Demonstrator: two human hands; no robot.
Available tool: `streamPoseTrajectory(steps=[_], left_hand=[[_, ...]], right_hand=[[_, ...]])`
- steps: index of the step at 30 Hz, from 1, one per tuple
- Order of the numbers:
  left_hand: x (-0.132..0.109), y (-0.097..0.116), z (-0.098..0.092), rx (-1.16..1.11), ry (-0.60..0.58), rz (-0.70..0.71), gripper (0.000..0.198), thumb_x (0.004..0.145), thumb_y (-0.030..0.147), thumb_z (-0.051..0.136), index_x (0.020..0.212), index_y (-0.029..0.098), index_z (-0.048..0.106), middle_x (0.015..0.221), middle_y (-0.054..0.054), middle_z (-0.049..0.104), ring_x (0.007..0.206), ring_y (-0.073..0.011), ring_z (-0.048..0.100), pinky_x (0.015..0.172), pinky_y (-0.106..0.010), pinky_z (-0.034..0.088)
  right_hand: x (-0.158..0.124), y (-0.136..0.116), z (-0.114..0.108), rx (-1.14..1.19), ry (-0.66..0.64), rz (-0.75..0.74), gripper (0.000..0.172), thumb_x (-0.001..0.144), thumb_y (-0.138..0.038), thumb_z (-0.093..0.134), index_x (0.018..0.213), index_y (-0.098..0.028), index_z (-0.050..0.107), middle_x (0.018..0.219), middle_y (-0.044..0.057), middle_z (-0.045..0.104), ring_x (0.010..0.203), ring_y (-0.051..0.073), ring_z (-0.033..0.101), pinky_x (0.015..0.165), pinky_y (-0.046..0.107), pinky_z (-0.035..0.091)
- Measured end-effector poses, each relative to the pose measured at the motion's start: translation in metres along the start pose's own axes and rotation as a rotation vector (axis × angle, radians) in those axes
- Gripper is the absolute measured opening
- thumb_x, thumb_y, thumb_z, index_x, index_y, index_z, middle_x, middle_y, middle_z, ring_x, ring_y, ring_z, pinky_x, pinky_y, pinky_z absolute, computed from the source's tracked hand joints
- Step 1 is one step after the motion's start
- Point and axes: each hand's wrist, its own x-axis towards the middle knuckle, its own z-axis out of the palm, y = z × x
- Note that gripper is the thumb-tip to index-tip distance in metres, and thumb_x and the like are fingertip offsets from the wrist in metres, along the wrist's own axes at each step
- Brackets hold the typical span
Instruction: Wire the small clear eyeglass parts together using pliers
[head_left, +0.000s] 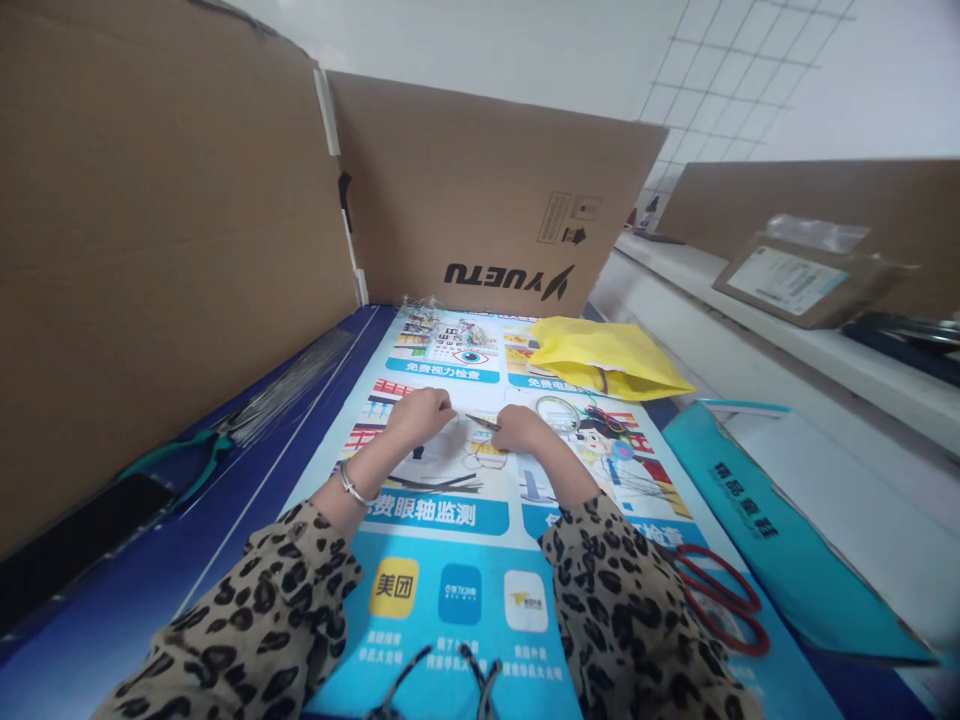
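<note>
Above the printed poster sheet (459,545), my left hand (421,418) is closed in a pinch. Whatever lies between its fingertips is too small to make out. My right hand (523,430) is closed around a slim pointed metal tool (481,422), whose tip points left toward my left fingertips; its grip end is hidden in my fingers. Just below the right hand lies a small loop of thin wire (491,457). To the right of it are a pale coil of wire (557,412) and a tangle of coloured cords (606,420).
Red-handled scissors (724,600) lie by my right sleeve. A yellow pouch (611,350) and a teal box (765,530) are on the right. At left, teal-handled pliers (202,462) lie near thin wires (300,380). Cardboard panels (480,190) stand behind and left.
</note>
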Motion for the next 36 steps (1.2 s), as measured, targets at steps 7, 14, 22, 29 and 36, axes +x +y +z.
streamPoseTrajectory(steps=[7,14,22,29,36], left_hand=[[-0.011,0.019,0.021,0.018,-0.144,0.049,0.015,0.066,0.035,0.058,0.063,0.021,0.063,0.071,-0.007,0.065,0.067,-0.0214,0.058,0.056,-0.026,0.036],[-0.012,0.022,0.035,0.016,-0.122,0.06,0.012,0.071,0.025,0.051,0.071,0.019,0.062,0.081,-0.01,0.065,0.076,-0.0225,0.059,0.062,-0.028,0.038],[-0.008,0.022,0.027,-0.104,-0.009,0.066,0.017,0.082,0.027,0.038,0.082,0.018,0.052,0.081,-0.007,0.064,0.073,-0.0177,0.059,0.062,-0.026,0.038],[-0.002,0.016,0.015,-0.47,0.316,0.043,0.012,0.085,0.028,0.036,0.077,0.021,0.042,0.064,0.002,0.055,0.061,-0.0132,0.052,0.059,-0.023,0.037],[-0.002,0.012,0.0,-0.525,0.291,0.126,0.009,0.08,0.025,0.044,0.074,0.021,0.048,0.067,0.003,0.055,0.065,-0.0117,0.051,0.063,-0.022,0.037]], right_hand=[[0.007,0.008,0.004,0.055,0.01,-0.01,0.032,0.056,-0.024,0.059,0.085,-0.013,0.066,0.086,0.014,0.066,0.082,0.024,0.061,0.06,0.025,0.043],[0.003,0.01,0.003,0.168,0.027,-0.054,0.017,0.053,-0.017,0.058,0.068,-0.015,0.065,0.065,0.008,0.065,0.067,0.018,0.06,0.054,0.022,0.039],[-0.006,0.018,-0.002,0.478,0.035,-0.232,0.016,0.063,-0.032,0.056,0.064,-0.017,0.062,0.05,-0.003,0.052,0.051,0.01,0.047,0.048,0.019,0.034],[-0.007,-0.004,0.0,1.107,0.211,-0.363,0.032,0.066,-0.044,0.057,0.079,-0.014,0.059,0.051,-0.006,0.044,0.047,0.007,0.037,0.047,0.02,0.031],[-0.009,-0.019,0.001,1.219,0.143,-0.368,0.029,0.062,-0.042,0.062,0.072,-0.015,0.058,0.048,-0.007,0.041,0.046,0.006,0.035,0.048,0.02,0.029]])
